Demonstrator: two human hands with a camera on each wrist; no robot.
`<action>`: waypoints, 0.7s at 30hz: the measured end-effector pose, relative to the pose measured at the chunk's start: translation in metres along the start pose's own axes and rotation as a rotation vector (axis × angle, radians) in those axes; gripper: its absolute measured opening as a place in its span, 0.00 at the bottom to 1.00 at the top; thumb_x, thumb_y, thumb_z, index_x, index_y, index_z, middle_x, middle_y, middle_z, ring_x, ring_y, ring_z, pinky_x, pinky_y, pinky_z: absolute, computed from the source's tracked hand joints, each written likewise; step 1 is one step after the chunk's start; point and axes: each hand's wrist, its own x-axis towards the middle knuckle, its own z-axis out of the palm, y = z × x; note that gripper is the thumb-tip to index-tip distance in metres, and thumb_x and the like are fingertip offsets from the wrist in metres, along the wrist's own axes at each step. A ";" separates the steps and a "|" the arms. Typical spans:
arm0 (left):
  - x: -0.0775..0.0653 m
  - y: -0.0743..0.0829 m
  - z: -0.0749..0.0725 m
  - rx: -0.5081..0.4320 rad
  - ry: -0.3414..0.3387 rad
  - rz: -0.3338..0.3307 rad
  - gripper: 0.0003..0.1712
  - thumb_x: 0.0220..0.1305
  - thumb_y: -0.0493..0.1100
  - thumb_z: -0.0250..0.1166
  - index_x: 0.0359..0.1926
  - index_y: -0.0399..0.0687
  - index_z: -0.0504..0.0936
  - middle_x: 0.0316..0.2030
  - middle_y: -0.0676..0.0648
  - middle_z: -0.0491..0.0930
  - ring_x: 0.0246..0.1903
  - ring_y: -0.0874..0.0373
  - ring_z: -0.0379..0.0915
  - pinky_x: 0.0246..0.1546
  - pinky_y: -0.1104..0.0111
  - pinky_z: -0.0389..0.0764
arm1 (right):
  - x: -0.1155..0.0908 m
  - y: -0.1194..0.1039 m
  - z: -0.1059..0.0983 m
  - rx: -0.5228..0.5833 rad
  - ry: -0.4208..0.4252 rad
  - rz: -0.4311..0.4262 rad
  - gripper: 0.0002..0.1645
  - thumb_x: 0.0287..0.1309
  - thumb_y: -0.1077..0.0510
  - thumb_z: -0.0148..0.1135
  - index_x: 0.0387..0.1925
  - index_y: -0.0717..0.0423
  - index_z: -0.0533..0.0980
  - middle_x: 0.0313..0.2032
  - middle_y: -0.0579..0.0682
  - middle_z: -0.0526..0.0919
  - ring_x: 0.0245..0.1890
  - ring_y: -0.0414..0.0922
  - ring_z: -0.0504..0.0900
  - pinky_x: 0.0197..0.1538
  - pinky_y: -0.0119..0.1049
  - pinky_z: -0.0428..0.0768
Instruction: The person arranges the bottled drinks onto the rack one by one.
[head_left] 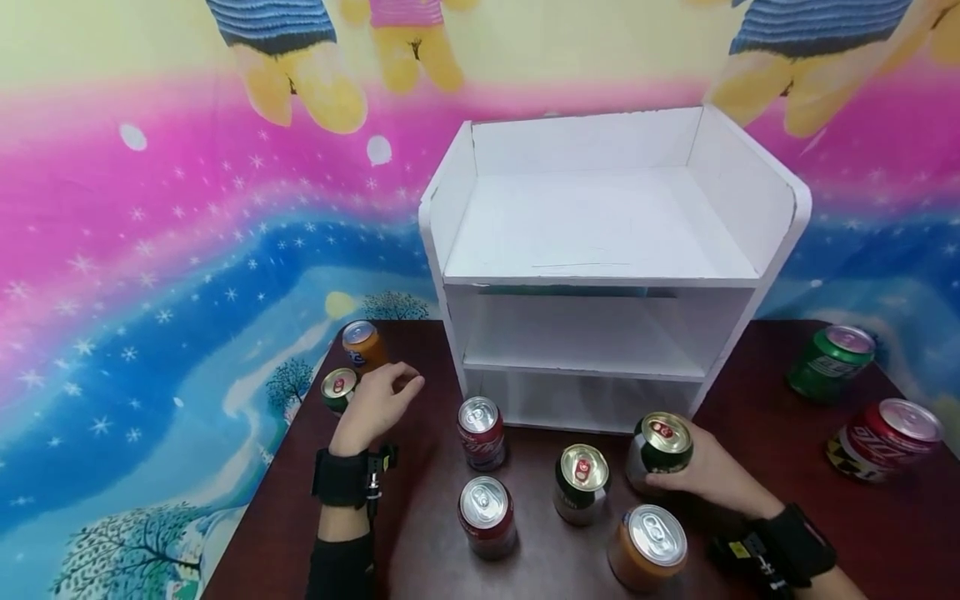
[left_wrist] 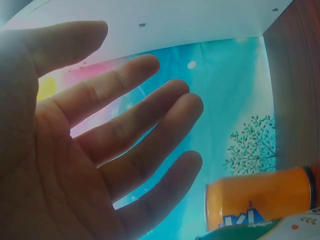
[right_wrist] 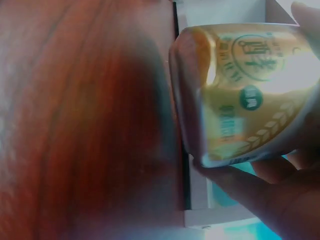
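Note:
My right hand grips a dark green and gold drink can in front of the white shelf's right side. In the right wrist view that can shows its gold label, with fingers curled round it. My left hand holds nothing, its fingers loosely spread in the left wrist view. Beside it at the table's left edge stand a green can and an orange can. A second dark green can stands left of the held one, and an orange can is nearer me.
A white two-level shelf with a raised-sided top stands at the back of the dark wooden table. Two dark red cans stand in front of it. At the right are a green can and a red can. A printed cloth hangs behind.

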 end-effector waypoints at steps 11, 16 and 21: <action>0.006 0.004 0.002 0.008 -0.039 0.008 0.15 0.68 0.53 0.56 0.47 0.50 0.81 0.40 0.50 0.79 0.36 0.58 0.74 0.37 0.61 0.75 | 0.000 -0.035 -0.023 0.025 0.086 -0.093 0.43 0.41 0.66 0.76 0.59 0.62 0.64 0.47 0.51 0.77 0.44 0.33 0.77 0.43 0.26 0.76; 0.004 0.004 0.002 0.005 -0.044 -0.003 0.15 0.68 0.52 0.56 0.47 0.49 0.81 0.40 0.49 0.80 0.36 0.57 0.74 0.38 0.60 0.75 | 0.004 -0.051 -0.037 0.114 0.032 -0.166 0.42 0.42 0.71 0.73 0.60 0.60 0.64 0.50 0.48 0.78 0.49 0.37 0.77 0.45 0.26 0.75; 0.003 0.005 0.004 0.013 -0.054 -0.008 0.15 0.68 0.52 0.57 0.47 0.49 0.81 0.39 0.49 0.79 0.35 0.57 0.74 0.38 0.60 0.76 | 0.002 -0.068 -0.050 0.130 0.021 -0.182 0.42 0.43 0.74 0.70 0.61 0.62 0.62 0.50 0.46 0.76 0.49 0.36 0.76 0.44 0.27 0.76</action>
